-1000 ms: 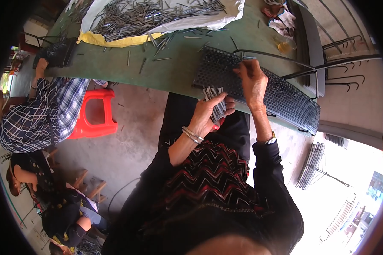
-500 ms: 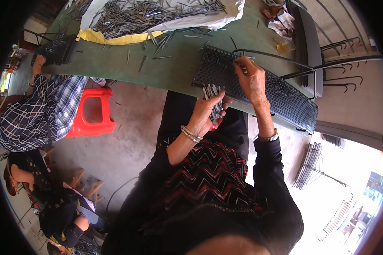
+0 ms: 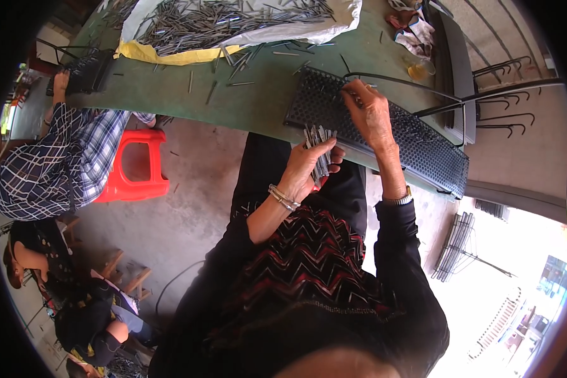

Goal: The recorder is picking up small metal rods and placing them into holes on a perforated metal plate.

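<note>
Metal rods [image 3: 319, 150] lie bundled in the left hand [image 3: 301, 167], its thumb and fingers wrapped around them, just beside the near edge of a black perforated panel [image 3: 436, 156]. The right hand [image 3: 373, 120] is over the panel, fingers drawn together; whether they pinch a rod I cannot tell. Each looks stiff and light, probably slippery and hardly fragile; a bundle is best gripped mid-length, a single piece by fingertips near one end
</note>
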Motion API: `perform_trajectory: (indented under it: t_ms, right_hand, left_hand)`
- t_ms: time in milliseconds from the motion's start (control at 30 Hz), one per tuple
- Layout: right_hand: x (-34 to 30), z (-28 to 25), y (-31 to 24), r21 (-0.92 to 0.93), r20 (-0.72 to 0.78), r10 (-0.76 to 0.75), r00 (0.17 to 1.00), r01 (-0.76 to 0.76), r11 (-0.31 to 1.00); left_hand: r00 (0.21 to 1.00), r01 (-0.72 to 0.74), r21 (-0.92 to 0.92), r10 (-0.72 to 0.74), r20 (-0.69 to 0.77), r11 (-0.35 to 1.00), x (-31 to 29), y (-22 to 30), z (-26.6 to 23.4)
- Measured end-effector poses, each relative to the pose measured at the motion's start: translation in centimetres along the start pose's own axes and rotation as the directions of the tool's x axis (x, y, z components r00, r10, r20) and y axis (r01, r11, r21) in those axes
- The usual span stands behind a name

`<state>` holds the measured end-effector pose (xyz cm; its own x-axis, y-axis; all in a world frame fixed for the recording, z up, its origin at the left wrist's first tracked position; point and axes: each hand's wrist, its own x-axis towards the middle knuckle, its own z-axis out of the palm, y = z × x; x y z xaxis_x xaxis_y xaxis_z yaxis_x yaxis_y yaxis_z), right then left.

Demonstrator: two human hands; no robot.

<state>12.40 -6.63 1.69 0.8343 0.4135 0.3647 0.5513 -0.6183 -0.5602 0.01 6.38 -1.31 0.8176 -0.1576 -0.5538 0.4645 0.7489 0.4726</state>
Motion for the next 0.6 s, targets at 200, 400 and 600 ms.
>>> perform_trajectory:
  t_ms: [200,400,600]
  right_hand:
    - [-0.2,0.0,0.5,0.078,-0.003,0.102,0.995,-0.102,0.992]
    - [-0.8,0.9,1.5,-0.153,-0.058,-0.061,0.996,0.052,0.987]
    - [-1.5,1.4,1.6,-0.167,-0.203,-0.01,0.979,-0.025,0.986]
  left_hand:
    - [1.0,-0.013,-0.017,0.014,0.023,1.0,0.0,-0.1,0.1]
    - [1.0,0.003,-0.023,-0.003,0.024,1.0,0.0,-0.2,0.0]
    - [1.0,-0.017,-0.029,0.017,0.016,0.999,0.1,-0.1,0.0]
